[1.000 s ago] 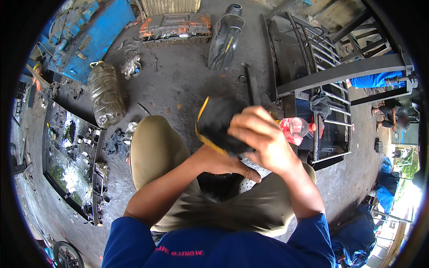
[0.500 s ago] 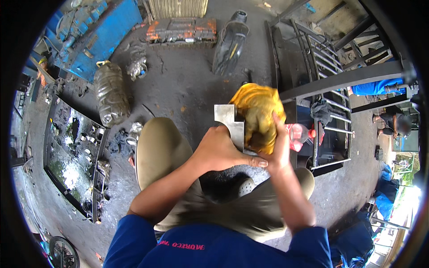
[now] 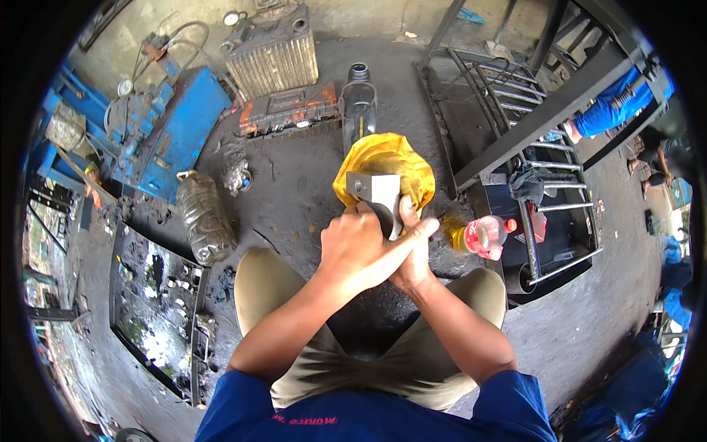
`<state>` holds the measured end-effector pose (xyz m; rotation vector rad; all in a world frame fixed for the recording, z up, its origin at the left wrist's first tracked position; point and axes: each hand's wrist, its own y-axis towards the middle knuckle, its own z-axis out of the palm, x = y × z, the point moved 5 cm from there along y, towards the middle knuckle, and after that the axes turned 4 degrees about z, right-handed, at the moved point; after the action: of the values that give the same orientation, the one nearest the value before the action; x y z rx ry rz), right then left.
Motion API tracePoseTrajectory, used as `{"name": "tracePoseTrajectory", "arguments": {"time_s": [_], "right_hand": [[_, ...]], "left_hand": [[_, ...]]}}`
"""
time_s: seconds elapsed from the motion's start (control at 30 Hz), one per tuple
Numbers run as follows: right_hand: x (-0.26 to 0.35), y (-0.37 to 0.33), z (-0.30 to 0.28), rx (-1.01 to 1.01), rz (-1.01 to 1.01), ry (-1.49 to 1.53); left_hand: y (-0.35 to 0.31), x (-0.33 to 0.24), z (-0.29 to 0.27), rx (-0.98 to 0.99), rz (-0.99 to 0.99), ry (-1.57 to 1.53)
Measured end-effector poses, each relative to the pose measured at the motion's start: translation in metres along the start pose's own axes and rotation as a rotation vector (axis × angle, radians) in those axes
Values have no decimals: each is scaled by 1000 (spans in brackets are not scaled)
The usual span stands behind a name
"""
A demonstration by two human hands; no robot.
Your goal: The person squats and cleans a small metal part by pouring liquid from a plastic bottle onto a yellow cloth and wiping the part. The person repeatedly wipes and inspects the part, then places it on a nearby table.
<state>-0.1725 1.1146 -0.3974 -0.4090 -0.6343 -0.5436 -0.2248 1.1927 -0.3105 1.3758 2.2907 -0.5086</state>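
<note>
My left hand [image 3: 352, 247] is closed around a silvery metal block [image 3: 381, 190] with a stepped shape and a hole in one face. Its fingers wrap the near side of the block, and the thumb reaches right across my right hand. My right hand [image 3: 414, 258] is closed on a crumpled yellow cloth [image 3: 390, 151], which spreads behind the block. The right thumb presses along the block's right side, while the other right fingers are mostly hidden. Both hands meet above the floor between my knees.
A red-labelled bottle [image 3: 486, 237] of yellow liquid lies to the right, beside a metal rack [image 3: 549, 184]. Left are a large plastic jug [image 3: 206, 221] and an oily tray [image 3: 158, 309]. Farther off are an orange-black case [image 3: 291, 110], a black container [image 3: 359, 103] and blue machinery [image 3: 166, 132]. People are at far right.
The cloth has moved left, from the block's right side to behind it. My right hand has come in against the block, which has turned in my left hand. The view has tilted up.
</note>
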Motion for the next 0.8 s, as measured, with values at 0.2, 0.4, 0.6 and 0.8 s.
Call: {"name": "tracePoseTrajectory", "arguments": {"time_s": [0.2, 0.4, 0.6, 0.8], "right_hand": [[39, -6, 18, 33, 51, 432], [40, -14, 16, -22, 35, 309], [26, -20, 11, -74, 127, 338], [23, -30, 9, -292, 40, 0]], "left_hand": [[-18, -7, -30, -156, 331, -482], [-8, 16, 46, -414, 279, -1446], [-2, 36, 63, 9, 267, -2137], [-10, 37, 79, -110, 286, -1766]]}}
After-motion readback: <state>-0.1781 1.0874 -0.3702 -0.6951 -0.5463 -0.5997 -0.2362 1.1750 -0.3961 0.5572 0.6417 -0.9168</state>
